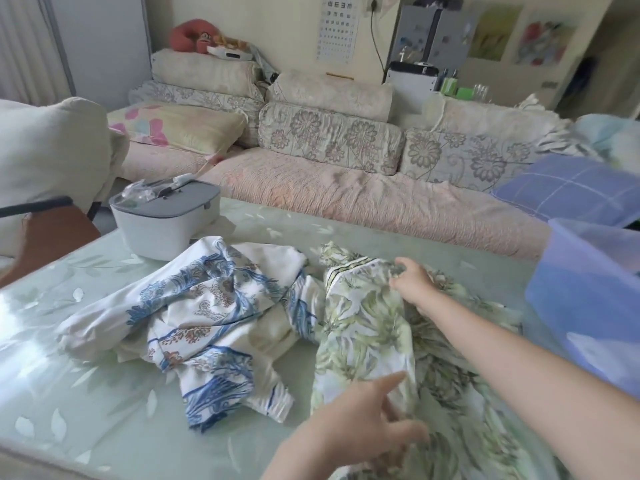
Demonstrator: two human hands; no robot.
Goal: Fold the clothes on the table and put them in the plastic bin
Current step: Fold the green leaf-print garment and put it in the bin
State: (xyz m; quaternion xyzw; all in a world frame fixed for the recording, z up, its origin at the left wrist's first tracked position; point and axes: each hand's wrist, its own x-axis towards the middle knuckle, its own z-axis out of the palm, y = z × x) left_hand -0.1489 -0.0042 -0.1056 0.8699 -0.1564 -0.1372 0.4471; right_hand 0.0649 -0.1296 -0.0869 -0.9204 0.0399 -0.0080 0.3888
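Note:
A green leaf-print garment lies crumpled on the right half of the table. My right hand grips a bunch of its cloth near the striped top edge. At the near edge my left hand pinches a fold of the same garment, with the thumb pointing out. To the left lies a white garment with a blue and brown print, loosely heaped and touched by neither hand. The blue translucent plastic bin stands at the table's right edge.
A white box with a grey lid sits at the table's far left corner. A brown chair stands to the left. A long sofa with cushions runs behind the table, and a purple checked pillow lies at its right end.

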